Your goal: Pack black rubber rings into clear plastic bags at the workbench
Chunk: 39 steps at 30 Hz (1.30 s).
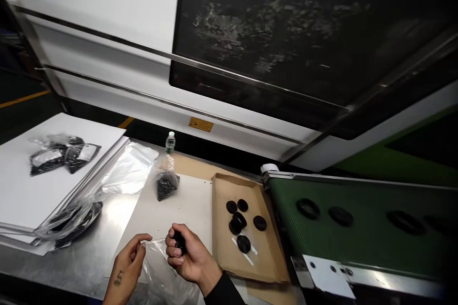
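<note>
My left hand (126,267) pinched the limp, probably slippery bag (161,274) at its mouth, my right hand (191,259) gripping light, likely rubbery rings (180,242) just beside.

Left hand (126,267) low, fingers pinched together — right hand (191,257) beside it, fingers curled inward.

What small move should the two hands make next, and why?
Probably the right hand should slip the small black round part into the clear plastic bag. Its grip is closed on the part just above the bag, and the left hand pinches the bag's upper edge beside it. Whether the mouth is open enough I cannot tell.
</note>
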Motion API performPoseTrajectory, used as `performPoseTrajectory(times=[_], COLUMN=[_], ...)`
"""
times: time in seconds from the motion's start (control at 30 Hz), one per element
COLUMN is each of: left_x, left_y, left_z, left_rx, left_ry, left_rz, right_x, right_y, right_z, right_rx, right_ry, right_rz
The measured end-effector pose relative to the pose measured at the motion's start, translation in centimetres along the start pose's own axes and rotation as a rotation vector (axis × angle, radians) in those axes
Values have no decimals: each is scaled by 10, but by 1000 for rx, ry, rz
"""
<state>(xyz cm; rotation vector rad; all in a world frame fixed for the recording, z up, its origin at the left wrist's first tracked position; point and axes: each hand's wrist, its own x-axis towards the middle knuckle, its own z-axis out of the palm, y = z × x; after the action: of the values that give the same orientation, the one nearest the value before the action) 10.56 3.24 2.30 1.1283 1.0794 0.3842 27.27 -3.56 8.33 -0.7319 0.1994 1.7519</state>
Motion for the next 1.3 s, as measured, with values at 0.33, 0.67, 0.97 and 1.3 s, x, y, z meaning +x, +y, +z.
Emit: performPoseTrajectory(times=[0.33,0.67,0.97,1.3], left_x=[-15,-19,-15,-4], left_y=[31,87,110,111], left_z=[80,141,153,129], left_rx=[15,-62,24,-15], left_ry=[-88,-197,-164,-66], left_rz=[95,225,342,346], right_x=[-66,-107,-104,-66], right_y=[-39,-74,-92,-86], right_z=[-1,-5,-3,18], right_rx=[-897,-1588,-1503,-1051], right_ry=[289,496,514,371], right_rz=[-282,-603,-779,-602])
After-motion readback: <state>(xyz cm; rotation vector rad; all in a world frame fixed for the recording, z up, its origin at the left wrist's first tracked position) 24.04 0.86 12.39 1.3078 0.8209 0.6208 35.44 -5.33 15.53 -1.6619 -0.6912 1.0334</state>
